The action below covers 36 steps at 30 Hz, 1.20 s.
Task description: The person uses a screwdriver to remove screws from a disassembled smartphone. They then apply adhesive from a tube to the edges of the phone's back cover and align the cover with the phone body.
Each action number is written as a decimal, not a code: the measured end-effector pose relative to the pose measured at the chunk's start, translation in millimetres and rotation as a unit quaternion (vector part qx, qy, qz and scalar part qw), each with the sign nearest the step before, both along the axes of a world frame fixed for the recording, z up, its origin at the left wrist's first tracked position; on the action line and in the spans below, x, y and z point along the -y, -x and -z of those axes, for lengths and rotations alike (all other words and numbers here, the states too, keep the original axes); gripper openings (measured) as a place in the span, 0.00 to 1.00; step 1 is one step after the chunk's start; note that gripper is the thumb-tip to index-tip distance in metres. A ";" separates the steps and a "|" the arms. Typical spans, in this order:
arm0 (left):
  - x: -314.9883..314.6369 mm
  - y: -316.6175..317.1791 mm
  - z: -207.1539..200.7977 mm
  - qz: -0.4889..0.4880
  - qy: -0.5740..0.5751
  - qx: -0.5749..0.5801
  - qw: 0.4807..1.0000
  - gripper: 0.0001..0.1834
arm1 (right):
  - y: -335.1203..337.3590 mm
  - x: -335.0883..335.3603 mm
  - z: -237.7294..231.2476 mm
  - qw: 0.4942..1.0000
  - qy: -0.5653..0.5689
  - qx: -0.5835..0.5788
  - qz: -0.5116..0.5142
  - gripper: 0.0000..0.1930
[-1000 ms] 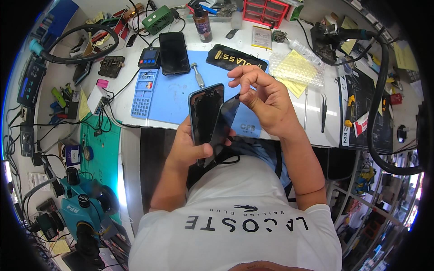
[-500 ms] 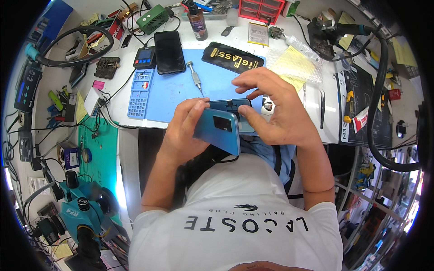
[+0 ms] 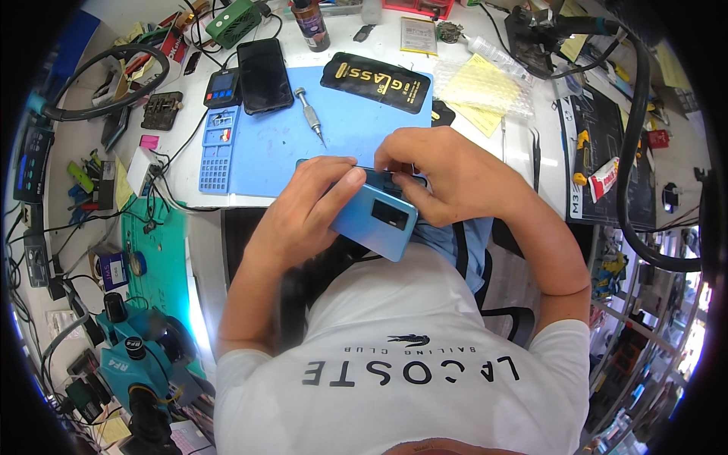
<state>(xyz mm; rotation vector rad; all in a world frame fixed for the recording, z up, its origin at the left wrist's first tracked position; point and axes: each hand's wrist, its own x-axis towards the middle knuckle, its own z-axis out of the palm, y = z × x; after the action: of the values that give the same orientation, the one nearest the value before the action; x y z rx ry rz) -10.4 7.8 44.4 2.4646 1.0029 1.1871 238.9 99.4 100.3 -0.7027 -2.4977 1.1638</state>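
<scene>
At the front edge of the bench, my left hand (image 3: 299, 208) grips a phone with a glossy blue back cover (image 3: 364, 231). Its dark camera block (image 3: 389, 214) faces me, and the cover tilts down to the right. Behind the cover shows a dark inner part (image 3: 387, 184), apart from it at the top. My right hand (image 3: 455, 174) has its thumb and fingers drawn together at this part; what they pinch is hidden. A precision screwdriver (image 3: 311, 120) lies beyond my hands on a blue mat (image 3: 258, 155).
A black phone (image 3: 265, 76), a blue parts tray (image 3: 216, 159) and a black screen-glass pack (image 3: 375, 82) lie around the mat. Bubble wrap (image 3: 500, 91) and tweezers (image 3: 535, 155) are on the right. A teal microscope (image 3: 140, 349) stands at the lower left.
My right hand has come down to the phone, its spread fingers closing together. The phone has turned slightly, its camera end shifting right. The whole view has shifted a little.
</scene>
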 end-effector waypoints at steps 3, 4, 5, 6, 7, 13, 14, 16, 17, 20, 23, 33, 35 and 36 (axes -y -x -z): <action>0.6 2.8 -7.2 0.009 0.073 -0.013 0.997 0.55 | -5.5 -7.2 -0.4 0.993 -0.007 0.065 -0.094 0.21; 1.4 5.6 -7.0 0.015 0.090 -0.047 0.995 0.57 | -3.9 -8.3 -6.9 0.988 0.005 0.103 -0.114 0.22; 1.6 9.5 -6.7 0.020 0.108 -0.081 0.991 0.59 | -2.0 -8.9 -10.3 0.981 0.015 0.140 -0.135 0.23; 0.7 15.2 -7.5 0.021 0.122 -0.114 0.986 0.62 | 0.1 -9.1 -9.9 0.977 -0.001 0.156 -0.144 0.24; 1.1 18.2 -10.1 0.029 0.128 -0.110 0.985 0.62 | 1.9 -9.2 -6.6 0.973 -0.021 0.164 -0.160 0.24; -4.9 14.0 -13.8 0.066 0.168 -0.102 0.978 0.64 | 4.0 -2.5 -3.1 0.961 -0.101 0.184 -0.182 0.26; -3.3 15.2 -12.2 0.072 0.172 -0.107 0.977 0.64 | 6.0 -1.8 -3.2 0.959 -0.111 0.187 -0.180 0.26; -2.2 15.2 -6.7 0.067 0.176 -0.102 0.977 0.63 | 5.6 -1.7 1.5 0.960 -0.110 0.185 -0.181 0.26; -1.5 16.0 -6.0 0.068 0.178 -0.099 0.977 0.63 | 6.5 -2.2 4.0 0.960 -0.109 0.185 -0.179 0.26; 0.3 17.0 -7.7 0.080 0.166 -0.080 0.980 0.63 | 10.4 -3.6 2.8 0.956 -0.108 0.194 -0.190 0.24; -0.7 17.8 -5.1 0.085 0.162 -0.068 0.981 0.63 | 13.0 -3.9 1.4 0.958 -0.104 0.188 -0.191 0.24; -9.9 18.8 -12.1 0.064 0.182 -0.096 0.976 0.63 | -0.3 -14.2 12.0 0.979 -0.037 0.120 -0.159 0.18; -5.8 18.9 -7.4 0.049 0.167 -0.086 0.981 0.63 | 3.5 -17.0 6.1 0.986 0.023 0.085 -0.142 0.18; -4.6 17.6 -3.6 0.046 0.165 -0.077 0.982 0.63 | 2.1 -16.0 8.9 0.986 0.004 0.090 -0.140 0.17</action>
<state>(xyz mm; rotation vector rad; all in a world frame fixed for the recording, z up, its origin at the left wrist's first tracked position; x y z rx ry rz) -28.0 12.4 48.0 2.3323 1.0197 0.7410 236.7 115.4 91.3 -0.4876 -2.8172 1.2525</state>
